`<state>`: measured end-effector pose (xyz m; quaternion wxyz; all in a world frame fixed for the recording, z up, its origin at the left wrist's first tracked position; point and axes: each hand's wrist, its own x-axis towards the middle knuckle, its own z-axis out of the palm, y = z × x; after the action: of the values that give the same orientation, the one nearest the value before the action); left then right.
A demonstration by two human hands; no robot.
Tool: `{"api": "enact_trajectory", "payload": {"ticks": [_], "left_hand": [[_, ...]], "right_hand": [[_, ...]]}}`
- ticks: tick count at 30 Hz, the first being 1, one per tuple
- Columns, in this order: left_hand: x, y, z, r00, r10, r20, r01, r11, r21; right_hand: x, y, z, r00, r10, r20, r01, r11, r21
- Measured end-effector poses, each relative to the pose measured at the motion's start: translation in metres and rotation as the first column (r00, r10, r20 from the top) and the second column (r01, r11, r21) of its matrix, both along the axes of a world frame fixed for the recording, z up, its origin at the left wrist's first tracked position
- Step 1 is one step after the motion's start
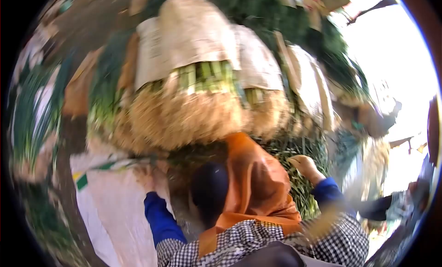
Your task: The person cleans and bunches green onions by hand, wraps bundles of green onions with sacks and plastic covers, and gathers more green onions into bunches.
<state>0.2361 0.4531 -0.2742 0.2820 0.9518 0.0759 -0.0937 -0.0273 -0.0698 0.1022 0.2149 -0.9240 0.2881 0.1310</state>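
Observation:
A flat white sack (110, 207) with green and yellow print lies at the lower left. My left hand (146, 177) is at its upper edge, closed on the cloth, its fingers blurred. On the other side, my right hand (304, 168) hovers with curled fingers over loose green leaves (299, 193); the palm side is hidden, so its contents cannot be made out. Between my arms, an orange plastic apron (258, 179) covers my lap. Ahead stands a large bundle of green onions (202, 78), bushy tan roots facing me, its upper part wrapped in a pale sack (195, 32).
A smaller wrapped bundle (260, 64) stands right of the large one, with another pale sack (308, 83) beyond. Unwrapped green onions (34, 120) stand at the far left. Dark greens (258, 9) are piled behind. Part of another person (396, 205) shows at the right edge.

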Motion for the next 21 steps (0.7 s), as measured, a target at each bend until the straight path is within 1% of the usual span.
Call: {"api": "enact_trajectory", "payload": {"ticks": [1, 2, 3, 4, 5, 6, 7, 8, 9, 10, 11, 12, 13, 14, 15, 16, 17, 19, 20, 21], "left_hand": [[0.015, -0.009, 0.023, 0.991, 0.130, 0.018, -0.113, 0.913, -0.392], [0.028, -0.026, 0.036, 0.996, 0.086, 0.034, -0.065, 0.911, -0.407], [0.036, -0.040, 0.044, 0.965, 0.262, 0.002, -0.213, 0.790, -0.575], [0.040, -0.050, 0.052, 0.902, 0.425, -0.074, -0.348, 0.617, -0.706], [0.045, -0.049, 0.045, 0.885, 0.460, -0.069, -0.385, 0.642, -0.663], [0.050, -0.047, 0.034, 0.867, 0.494, -0.063, -0.423, 0.663, -0.618], [0.053, -0.040, 0.017, 0.921, 0.389, 0.028, -0.353, 0.860, -0.368], [0.047, -0.046, 0.032, 0.934, 0.356, 0.040, -0.352, 0.933, -0.078], [0.043, -0.054, 0.049, 0.946, 0.321, 0.051, -0.324, 0.921, 0.218], [0.040, -0.057, 0.044, 0.975, 0.178, 0.137, -0.219, 0.887, 0.407], [0.036, -0.059, 0.038, 0.977, 0.034, 0.210, -0.156, 0.787, 0.597], [0.016, -0.087, 0.075, 0.970, -0.001, 0.242, -0.065, 0.962, 0.264], [0.001, -0.110, 0.109, 0.959, -0.026, 0.282, 0.056, 0.994, -0.099], [-0.005, -0.114, 0.110, 0.900, -0.416, 0.127, 0.394, 0.904, 0.168], [-0.013, -0.116, 0.106, 0.711, -0.693, -0.121, 0.683, 0.640, 0.352], [-0.017, -0.099, 0.091, 0.626, -0.756, -0.191, 0.780, 0.609, 0.144], [-0.021, -0.119, 0.139, 0.595, -0.753, -0.283, 0.804, 0.554, 0.217], [-0.028, -0.172, 0.264, 0.512, -0.723, -0.464, 0.857, 0.395, 0.331], [-0.019, -0.167, 0.272, 0.631, -0.725, -0.277, 0.775, 0.578, 0.255], [-0.016, -0.163, 0.283, 0.731, -0.676, -0.095, 0.682, 0.718, 0.141]], "right_hand": [[-0.009, -0.017, -0.016, 1.000, 0.000, -0.020, 0.001, 0.999, 0.032], [-0.017, -0.033, -0.033, 0.993, 0.121, 0.006, -0.121, 0.992, -0.024], [-0.026, -0.043, -0.042, 0.969, 0.247, 0.018, -0.245, 0.966, -0.081], [-0.028, -0.042, -0.041, 0.999, -0.054, -0.006, 0.054, 0.997, 0.057], [-0.033, -0.056, -0.045, 1.000, 0.005, -0.022, -0.005, 1.000, -0.005], [-0.034, -0.078, -0.056, 0.985, 0.112, -0.134, -0.135, 0.974, -0.179], [-0.042, -0.115, -0.074, 0.944, 0.196, -0.266, -0.278, 0.906, -0.320], [-0.060, -0.162, -0.094, 0.957, 0.198, -0.213, -0.281, 0.818, -0.502], [-0.070, -0.201, -0.106, 0.965, 0.207, -0.161, -0.261, 0.698, -0.667], [-0.058, -0.216, -0.087, 0.996, -0.084, 0.026, 0.084, 0.817, -0.570], [-0.038, -0.224, -0.062, 0.908, -0.385, 0.165, 0.419, 0.813, -0.404], [-0.022, -0.238, -0.059, 0.913, -0.346, 0.217, 0.408, 0.796, -0.447], [-0.006, -0.248, -0.058, 0.916, -0.301, 0.265, 0.397, 0.778, -0.487], [0.016, -0.249, -0.057, 0.935, -0.290, 0.206, 0.355, 0.757, -0.548], [0.040, -0.249, -0.056, 0.950, -0.276, 0.149, 0.308, 0.733, -0.607], [0.059, -0.253, -0.066, 0.947, -0.291, 0.139, 0.317, 0.761, -0.566], [0.071, -0.259, -0.078, 0.967, -0.244, 0.069, 0.233, 0.747, -0.622], [0.084, -0.301, -0.121, 0.971, -0.214, 0.112, 0.234, 0.721, -0.652], [0.098, -0.309, -0.103, 0.920, -0.347, 0.184, 0.385, 0.706, -0.594], [0.102, -0.316, -0.089, 0.882, -0.304, 0.359, 0.461, 0.715, -0.526]]}}
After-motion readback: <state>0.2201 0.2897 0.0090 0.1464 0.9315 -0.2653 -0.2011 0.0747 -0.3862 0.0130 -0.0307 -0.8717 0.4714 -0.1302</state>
